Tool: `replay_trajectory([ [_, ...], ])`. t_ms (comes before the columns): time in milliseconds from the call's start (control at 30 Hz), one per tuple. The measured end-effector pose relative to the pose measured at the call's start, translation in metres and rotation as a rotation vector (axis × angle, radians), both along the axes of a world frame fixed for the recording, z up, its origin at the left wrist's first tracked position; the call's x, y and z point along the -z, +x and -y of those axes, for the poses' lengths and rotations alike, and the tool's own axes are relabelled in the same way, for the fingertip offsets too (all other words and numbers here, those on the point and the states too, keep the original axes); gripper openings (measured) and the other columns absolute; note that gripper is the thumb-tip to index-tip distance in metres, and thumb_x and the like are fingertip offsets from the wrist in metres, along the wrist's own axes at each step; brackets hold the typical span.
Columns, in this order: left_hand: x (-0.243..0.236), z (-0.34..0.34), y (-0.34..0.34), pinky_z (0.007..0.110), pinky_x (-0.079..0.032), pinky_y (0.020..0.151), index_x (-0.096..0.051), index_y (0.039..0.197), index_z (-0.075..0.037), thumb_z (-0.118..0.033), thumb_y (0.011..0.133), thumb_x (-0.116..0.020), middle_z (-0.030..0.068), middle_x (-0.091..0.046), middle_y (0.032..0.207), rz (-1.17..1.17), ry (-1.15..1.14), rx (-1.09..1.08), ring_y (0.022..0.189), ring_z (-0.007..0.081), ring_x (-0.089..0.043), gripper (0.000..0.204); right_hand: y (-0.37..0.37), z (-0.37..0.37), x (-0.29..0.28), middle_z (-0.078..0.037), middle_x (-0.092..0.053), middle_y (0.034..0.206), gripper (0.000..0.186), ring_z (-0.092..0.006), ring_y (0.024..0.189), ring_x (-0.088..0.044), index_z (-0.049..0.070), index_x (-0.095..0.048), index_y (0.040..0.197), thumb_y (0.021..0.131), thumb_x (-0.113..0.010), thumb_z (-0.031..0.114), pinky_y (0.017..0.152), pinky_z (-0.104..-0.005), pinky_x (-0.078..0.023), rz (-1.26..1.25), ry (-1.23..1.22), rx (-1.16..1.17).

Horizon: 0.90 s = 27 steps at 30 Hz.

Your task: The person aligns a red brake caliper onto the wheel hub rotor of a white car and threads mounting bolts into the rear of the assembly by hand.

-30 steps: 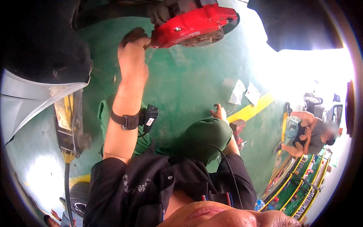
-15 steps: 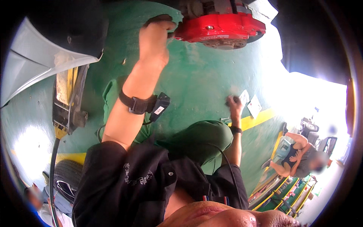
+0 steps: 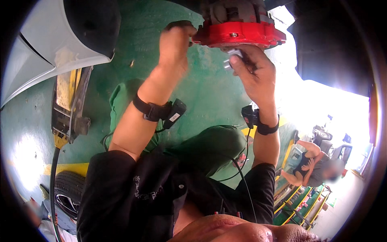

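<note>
A red brake caliper point(image 3: 242, 34) hangs at the top of the view, with grey metal parts above it. My left hand point(image 3: 173, 46) is closed at the caliper's left end; its fingers curl around something there that is mostly hidden. Just below the caliper, my right hand point(image 3: 256, 74) grips a small silver metal part point(image 3: 233, 59) between thumb and fingers. That part has short rounded ends, and its exact kind does not show.
At left, a floor jack point(image 3: 70, 101) stands beneath a silver car body panel point(image 3: 44, 36). A wheel point(image 3: 69, 193) lies lower left, near a person. Another person point(image 3: 318, 165) sits at right, close to a yellow-framed rack point(image 3: 302, 203). A black cable crosses my right arm.
My right hand has come up from the floor to the caliper and now holds a silver part. My left hand stays at the caliper's left end, shifted slightly right in view.
</note>
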State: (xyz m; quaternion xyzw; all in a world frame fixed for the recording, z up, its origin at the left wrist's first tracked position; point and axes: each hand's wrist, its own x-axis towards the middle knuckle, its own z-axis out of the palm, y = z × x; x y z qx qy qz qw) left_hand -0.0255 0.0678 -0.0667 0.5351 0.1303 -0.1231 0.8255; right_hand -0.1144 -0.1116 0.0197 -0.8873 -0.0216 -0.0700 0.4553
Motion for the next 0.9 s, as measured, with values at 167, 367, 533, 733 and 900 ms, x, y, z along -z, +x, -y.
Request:
replay_trajectory([
  [167,-0.002,-0.009,-0.001,0.032,-0.053,0.078,-0.071,0.116,-0.001,0.004,0.087,-0.06,0.0085,-0.07,0.114,0.036,-0.005,0.063,0.104,0.02,-0.067,0.032,0.016,-0.029,0.021,-0.008,-0.072,0.081,0.031,-0.0126,0.075,-0.07,-0.001,-0.069,0.108,0.092,-0.079,0.024,0.068,-0.0268,-0.054,-0.023,0.065,0.087],
  [367,-0.017,-0.005,-0.021,0.035,-0.058,0.085,-0.069,0.119,0.001,0.008,0.089,-0.057,0.0112,-0.066,0.12,0.336,-0.102,0.205,0.104,0.0231,-0.068,0.033,0.041,-0.044,0.024,-0.014,-0.072,0.077,0.025,-0.0267,0.07,-0.072,0.002,-0.071,0.101,0.093,-0.077,0.025,0.067,-0.0355,-0.056,0.218,-0.17,0.206],
  [533,-0.022,-0.007,-0.013,0.037,-0.055,0.086,-0.065,0.123,0.001,-0.009,0.1,-0.059,0.0122,-0.068,0.119,0.198,-0.274,0.113,0.103,0.0236,-0.068,0.026,0.055,-0.045,0.017,-0.016,-0.073,0.081,0.023,-0.0344,0.074,-0.072,0.006,-0.074,0.103,0.095,-0.073,0.028,0.071,-0.0401,-0.057,0.233,-0.22,0.169],
  [733,0.035,-0.04,0.043,0.038,-0.054,0.084,-0.068,0.12,-0.003,-0.011,0.101,-0.059,0.0116,-0.071,0.109,0.098,-0.371,-0.111,0.096,0.0236,-0.068,0.023,0.061,-0.016,-0.068,-0.008,-0.076,0.084,0.02,-0.0158,0.075,-0.073,0.005,-0.076,0.107,0.097,-0.067,0.02,0.068,-0.0303,-0.057,0.377,-0.007,0.34],
  [900,0.05,-0.039,0.061,0.036,-0.054,0.077,-0.069,0.118,-0.003,-0.012,0.1,-0.059,0.011,-0.073,0.105,0.036,-0.266,-0.092,0.091,0.0225,-0.069,0.023,0.069,0.001,-0.074,-0.01,-0.077,0.094,0.019,-0.0177,0.077,-0.074,0.003,-0.074,0.109,0.098,-0.068,0.017,0.068,-0.0284,-0.059,0.68,0.099,0.39],
])
